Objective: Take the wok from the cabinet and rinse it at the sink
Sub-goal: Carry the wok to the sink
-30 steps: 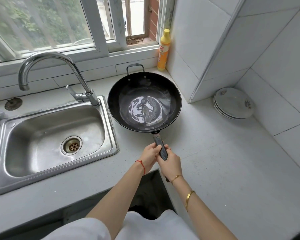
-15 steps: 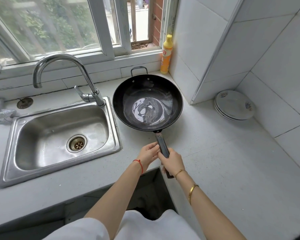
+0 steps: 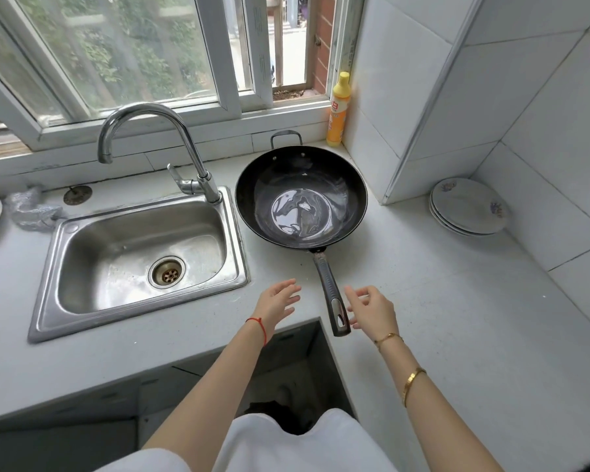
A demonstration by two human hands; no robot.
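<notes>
Wok (image 3: 301, 198) sits on your countertop (image 3: 457, 318) just to the right of the sink (image 3: 140, 257), bowl up, with a shiny wet-looking patch in its base. From your viewpoint it lies at about 12 o'clock, with the small loop handle at the far rim and the long handle (image 3: 330, 291) pointing back toward you, its end reaching the counter edge over the open gap below.

Your left hand (image 3: 276, 303) is at 9 o'clock of that long handle, fingers spread and loose, gripping nothing. Your right hand (image 3: 372, 310) is at 3 o'clock of it, also relaxed with fingers apart, near the handle's end; I cannot tell if a fingertip brushes it.

Faucet (image 3: 157, 144) arches over the sink's far rim with no water showing. At 1 o'clock of the wok a yellow bottle (image 3: 337, 112) stands upright in the window corner. A stack of plates (image 3: 469, 207) rests at 3 o'clock, against the tiled wall.
</notes>
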